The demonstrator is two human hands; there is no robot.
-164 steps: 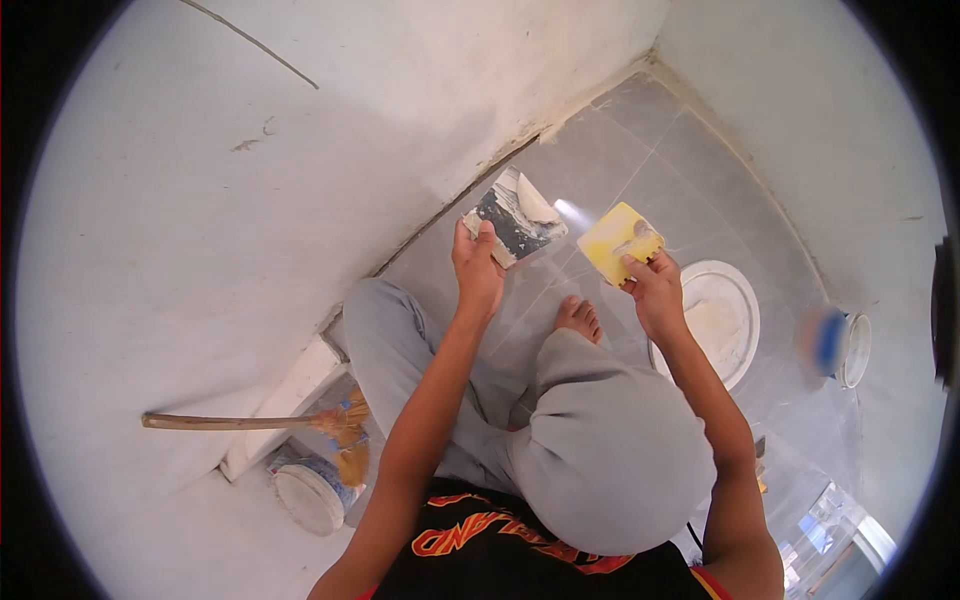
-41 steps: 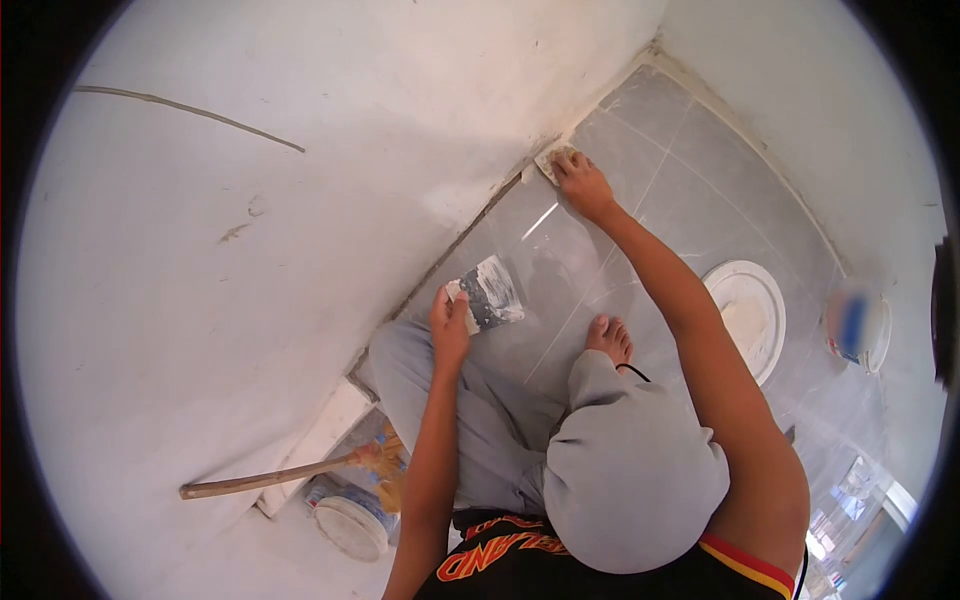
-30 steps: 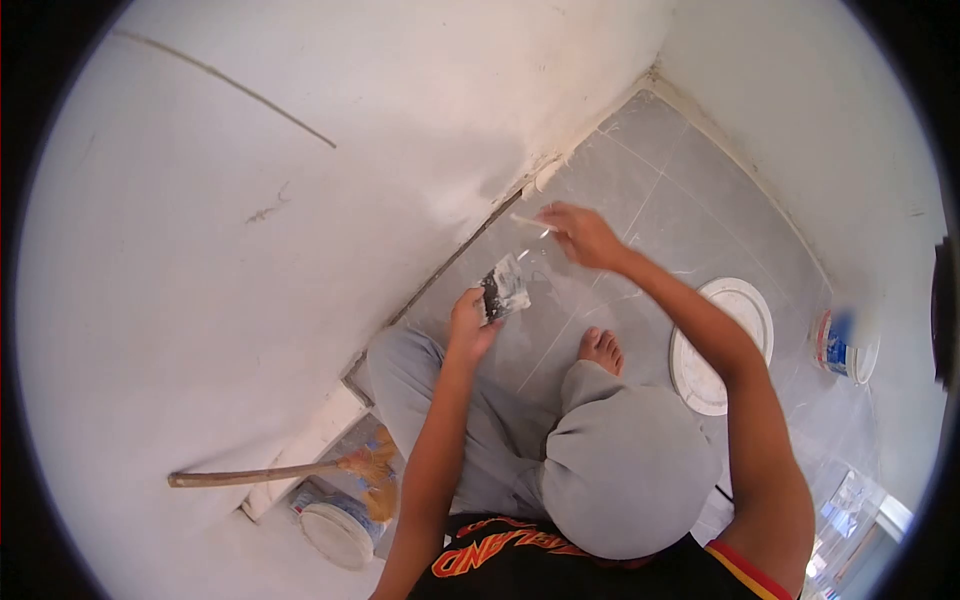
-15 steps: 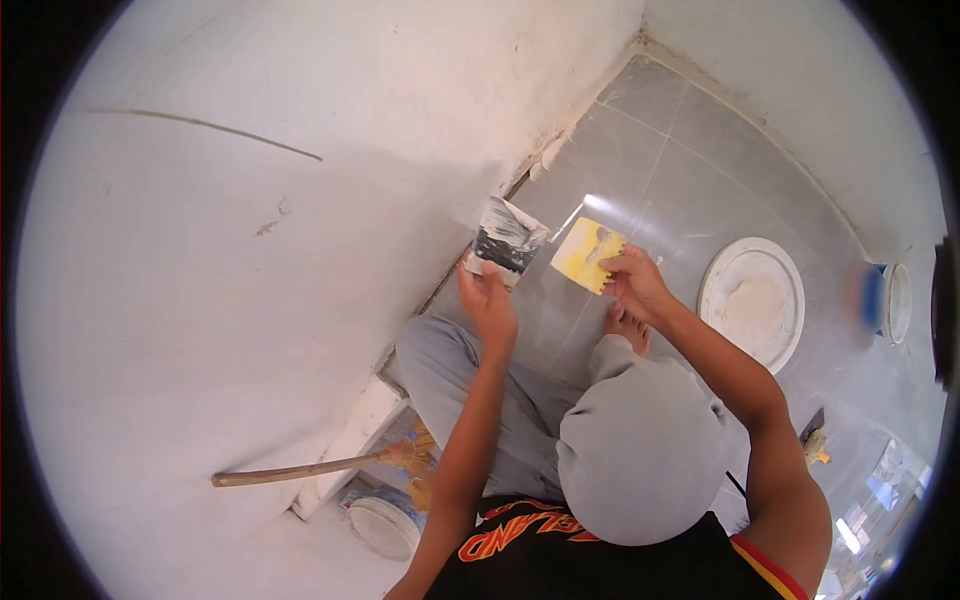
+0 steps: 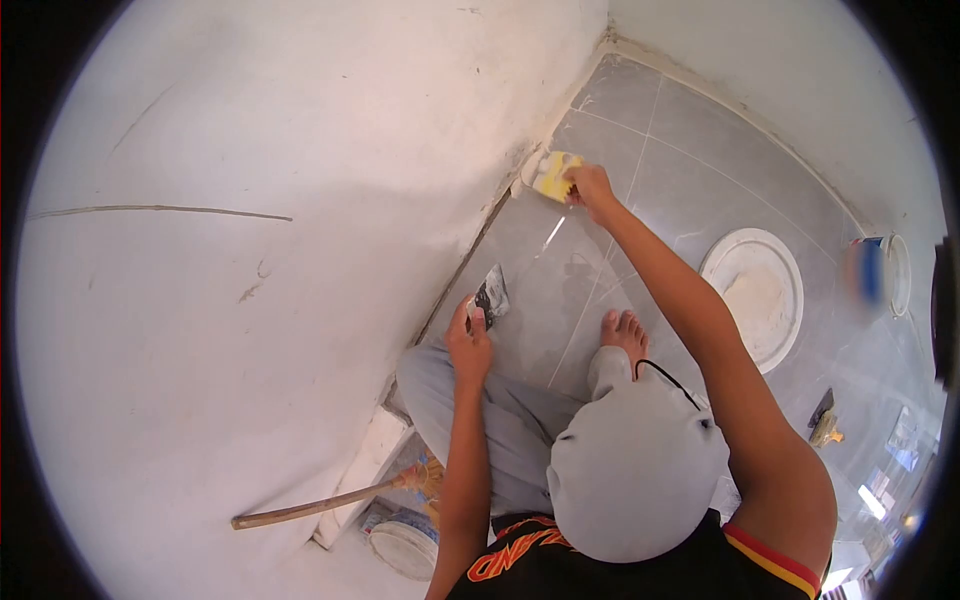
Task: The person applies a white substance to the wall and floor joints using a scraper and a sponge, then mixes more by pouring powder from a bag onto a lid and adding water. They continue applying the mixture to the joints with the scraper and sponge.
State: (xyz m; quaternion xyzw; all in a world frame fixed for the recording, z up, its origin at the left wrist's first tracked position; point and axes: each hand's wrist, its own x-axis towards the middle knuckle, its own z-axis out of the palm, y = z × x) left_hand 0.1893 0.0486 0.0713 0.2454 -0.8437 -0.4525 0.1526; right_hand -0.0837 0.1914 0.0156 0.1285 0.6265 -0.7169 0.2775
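A yellow scraper (image 5: pixel 555 176) is gripped by the right hand (image 5: pixel 590 186) against the wall's base; a smeared board (image 5: pixel 490 296) is grasped by the left hand (image 5: pixel 468 340).

bright even daylight, fisheye-warped dark edges, glare on floor tiles (image 5: pixel 560 280)

I'm looking down on a round white lid caked with pale filler (image 5: pixel 752 295), lying on the grey tiled floor (image 5: pixel 690 170). Well apart from the lid, at the seam where floor meets the white plastered wall (image 5: pixel 300 150), the right hand (image 5: pixel 590 185) presses a small yellow plastic scraper (image 5: pixel 555 175) into the joint, arm stretched out. Between lid and wall, nearer me, the left hand (image 5: pixel 468 340) grips a dark metal blade smeared with white filler (image 5: pixel 490 297), turned almost edge-on. A bare foot (image 5: pixel 625 335) rests near the lid. Beyond the lid stands a blue-and-white tub (image 5: pixel 880 275), blurred.
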